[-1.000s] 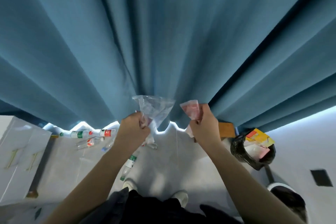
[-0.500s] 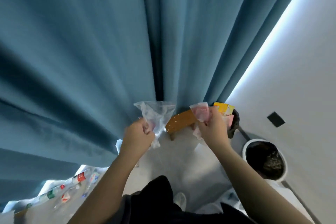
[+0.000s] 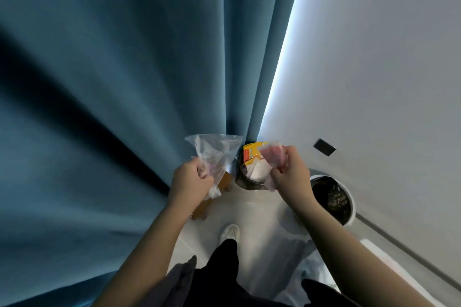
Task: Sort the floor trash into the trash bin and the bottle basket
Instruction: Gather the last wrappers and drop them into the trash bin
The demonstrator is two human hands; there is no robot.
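**Step in hand (judged):** delivery of two pieces of soft trash to the trash bin (image 3: 243,180).

**Status**
- Left grip (image 3: 192,179): clenched round the neck of a clear plastic bag (image 3: 214,152), with the bag standing up above the knuckles.
- Right grip (image 3: 290,172): pinching a pink wrapper (image 3: 270,154) between thumb and fingers.
- Both items held up in the air near the bin, with the wrapper overlapping the bin mouth in the head view. True height above the rim not readable.

**Procedure**
1. Bring each grip squarely over the black-lined opening before letting go.
2. Lower close to the rim. Expect light film to drift sideways or cling to the fingers.
3. Release one item at a time, nearer right side first.
4. Shake loose anything that sticks.
5. Confirm both pieces inside, beside the yellow packet (image 3: 252,152) lying there.

**Surroundings and obstructions**
- Wooden stool (image 3: 199,210) just beside the bin, under the left grip: step round it.
- White round container (image 3: 351,207) with dark lining, right of the bin and against the wall (image 3: 374,57). Contents not legible, so drop nothing there unchecked.
- Blue curtain (image 3: 124,82) hanging close behind the bin: keep the bag out of its folds.
- One white shoe (image 3: 230,232) on the pale floor (image 3: 252,212), pointing at the bin.
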